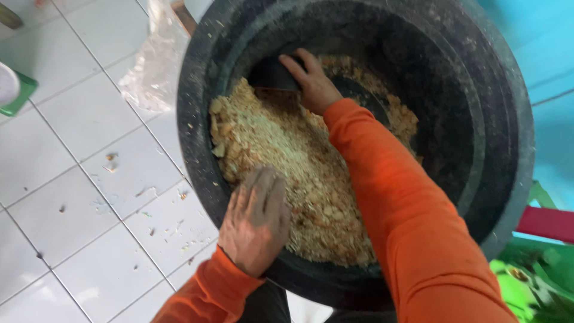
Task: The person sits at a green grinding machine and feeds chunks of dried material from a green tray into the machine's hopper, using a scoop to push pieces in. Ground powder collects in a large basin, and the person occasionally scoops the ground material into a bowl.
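Head view: big black tub (197, 119) stood on white tile floor (78, 197), part-filled w/ tan crumbly feed (287, 161), coarse chunks mixed w/ finer bits. Right hand (311, 84) reached deep in, fingers clenched round a dark scoop (272, 75) at the far side of the pile; scoop's edge sat against the feed, prob. angled that way to dig into it. Behind the scoop the tub's bare bottom showed, so feed was heaped toward the near-left wall. Left hand (256, 221) lay flat on the near rim, fingers released & spread, tips touching the feed — looked like bracing the tub & the body while the other arm stretched across. Both arms in orange sleeves.

Around it: crumbs & flakes scattered on tiles just beside the tub, likely spill from it. Clear plastic bag (149, 66) lay crumpled at the tub's far-left side. Green object at left edge, green & red items at lower right, too blurred to tell.
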